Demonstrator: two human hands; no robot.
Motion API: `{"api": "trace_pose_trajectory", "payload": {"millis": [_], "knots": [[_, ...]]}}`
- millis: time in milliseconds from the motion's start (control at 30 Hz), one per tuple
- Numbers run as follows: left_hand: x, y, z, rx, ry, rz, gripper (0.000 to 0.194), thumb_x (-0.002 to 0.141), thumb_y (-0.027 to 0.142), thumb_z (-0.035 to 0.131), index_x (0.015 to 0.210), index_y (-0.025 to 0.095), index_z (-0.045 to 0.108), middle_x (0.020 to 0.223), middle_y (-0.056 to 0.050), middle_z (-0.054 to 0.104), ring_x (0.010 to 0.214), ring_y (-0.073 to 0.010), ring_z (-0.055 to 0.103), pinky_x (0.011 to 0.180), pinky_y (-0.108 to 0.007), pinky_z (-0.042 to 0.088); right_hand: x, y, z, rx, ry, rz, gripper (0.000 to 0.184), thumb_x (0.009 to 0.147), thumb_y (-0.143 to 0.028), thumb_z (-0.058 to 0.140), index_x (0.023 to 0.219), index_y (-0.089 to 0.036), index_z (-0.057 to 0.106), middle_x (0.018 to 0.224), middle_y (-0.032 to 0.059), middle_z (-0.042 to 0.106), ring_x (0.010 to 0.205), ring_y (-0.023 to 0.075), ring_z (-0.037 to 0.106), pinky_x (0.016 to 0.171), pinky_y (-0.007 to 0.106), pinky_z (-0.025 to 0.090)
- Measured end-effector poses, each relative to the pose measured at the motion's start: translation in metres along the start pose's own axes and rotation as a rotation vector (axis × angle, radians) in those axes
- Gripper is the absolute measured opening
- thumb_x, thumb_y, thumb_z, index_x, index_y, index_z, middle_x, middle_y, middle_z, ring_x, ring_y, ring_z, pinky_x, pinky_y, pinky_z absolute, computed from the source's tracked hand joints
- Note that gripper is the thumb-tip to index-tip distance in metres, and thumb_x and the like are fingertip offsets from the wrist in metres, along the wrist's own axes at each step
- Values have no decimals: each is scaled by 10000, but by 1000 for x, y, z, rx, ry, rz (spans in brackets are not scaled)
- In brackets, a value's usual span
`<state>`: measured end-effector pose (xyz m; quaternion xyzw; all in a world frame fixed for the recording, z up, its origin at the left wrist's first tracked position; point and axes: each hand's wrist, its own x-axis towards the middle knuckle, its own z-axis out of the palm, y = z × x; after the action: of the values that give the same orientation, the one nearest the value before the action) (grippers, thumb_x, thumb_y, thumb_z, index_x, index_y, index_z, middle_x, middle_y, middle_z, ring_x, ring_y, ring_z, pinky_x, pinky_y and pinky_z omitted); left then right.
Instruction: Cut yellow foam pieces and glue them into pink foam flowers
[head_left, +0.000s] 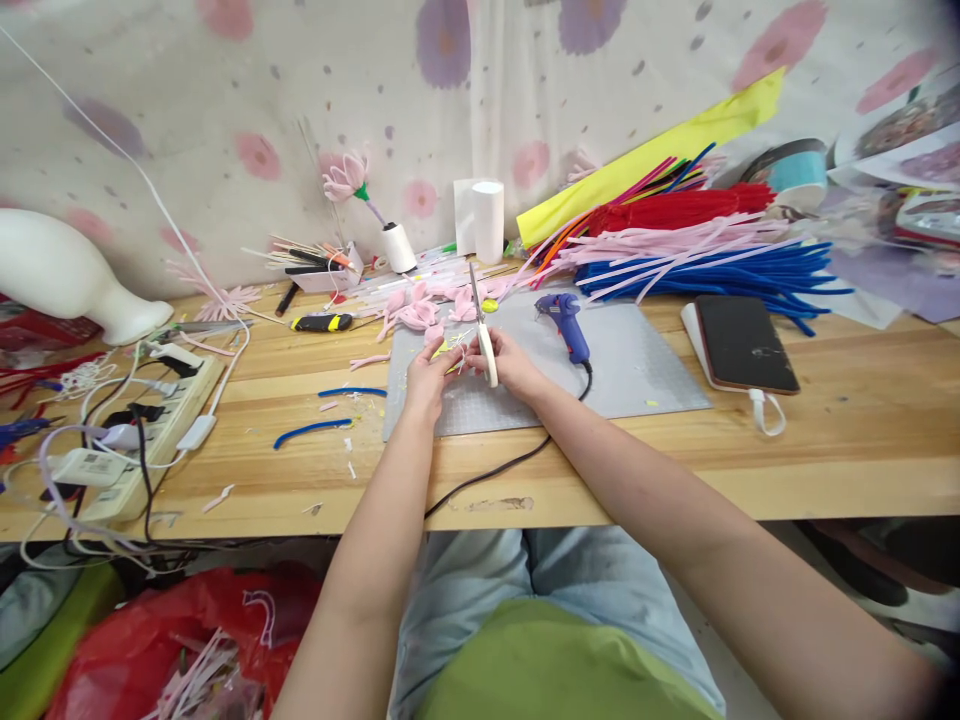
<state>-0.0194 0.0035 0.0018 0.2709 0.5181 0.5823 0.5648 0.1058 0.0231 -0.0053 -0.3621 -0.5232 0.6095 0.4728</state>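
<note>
My right hand (514, 365) is closed around scissors (487, 352) with white handles; their blades point up and away over the grey cutting mat (630, 365). Close beside it, my left hand (426, 382) pinches a small yellow piece (444, 348). Thin white strands show between the two hands, and their exact kind is too small to tell. Just beyond my fingers lie several pink pipe-cleaner petals (420, 312). A blue glue gun (564, 325) rests on the mat to the right of my right hand, its black cord running toward the front edge.
Bundles of blue pipe cleaners (697, 275) and red ones (675, 210) lie at the back right. A black notebook-like object (746, 343) sits at right. Left are a power strip (161, 430), a utility knife (321, 323) and a white foam head (67, 265). A pink flower (349, 178) stands behind.
</note>
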Motion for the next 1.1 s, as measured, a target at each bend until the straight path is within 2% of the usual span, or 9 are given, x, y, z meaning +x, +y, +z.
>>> {"api": "trace_pose_trajectory", "payload": {"millis": [100,200,267,367,500,633,700,933,1100], "knots": [[2,1,-1,9,55,52,551,653,138,728,1155,130,502,790,-41,692,726,-126,664,714,-250,511,3,1,-3,-12,3,-18,420,487,-294,763,760,-190,461,636,-57,539,567,85,515,545,240,431],[10,7,-9,21,245,171,479,703,118,672,1141,145,480,780,-26,667,733,-114,658,723,-242,504,6,-1,-9,-27,32,-27,418,476,-269,755,759,-191,458,655,-47,564,570,87,513,554,244,425],[17,10,-18,47,376,317,450,739,103,618,1151,159,447,794,-18,649,758,-107,655,745,-239,496,8,-3,-15,-43,35,-29,405,468,-243,746,752,-191,463,664,-41,579,572,86,513,557,242,420],[22,9,-28,195,423,573,416,791,90,524,1177,180,398,801,-5,626,813,-100,648,815,-240,473,9,-6,-22,-84,2,-19,358,467,-198,718,738,-185,484,671,-37,595,586,87,519,565,234,413],[12,0,-21,486,243,731,424,799,90,490,1199,187,384,822,-13,618,854,-117,630,816,-243,453,7,-9,-22,-147,-70,23,313,462,-161,700,702,-174,501,657,-32,601,614,100,539,572,226,408],[0,-11,-10,707,-39,649,429,803,135,514,1214,202,412,801,-13,640,759,-134,615,739,-264,456,5,-10,-17,-154,-118,33,349,444,-179,746,697,-172,504,639,-44,584,611,100,539,576,224,412],[0,-15,-9,745,-122,596,442,805,164,532,1230,208,420,795,-14,650,716,-137,604,731,-281,456,4,-9,-16,-170,-98,19,366,443,-201,765,695,-171,502,641,-46,578,608,99,537,581,229,416],[11,-24,-11,485,-241,477,557,802,285,591,1299,212,350,700,8,613,641,-132,599,691,-300,487,6,-6,-20,-256,-21,-5,375,490,-265,772,733,-169,504,664,-24,597,601,116,550,572,250,417],[10,-24,-6,353,-283,405,608,775,239,611,1311,220,325,704,23,571,641,-132,610,650,-294,511,7,-6,-20,-226,11,20,419,454,-305,796,711,-170,496,617,-40,573,541,92,510,503,224,378]]}}
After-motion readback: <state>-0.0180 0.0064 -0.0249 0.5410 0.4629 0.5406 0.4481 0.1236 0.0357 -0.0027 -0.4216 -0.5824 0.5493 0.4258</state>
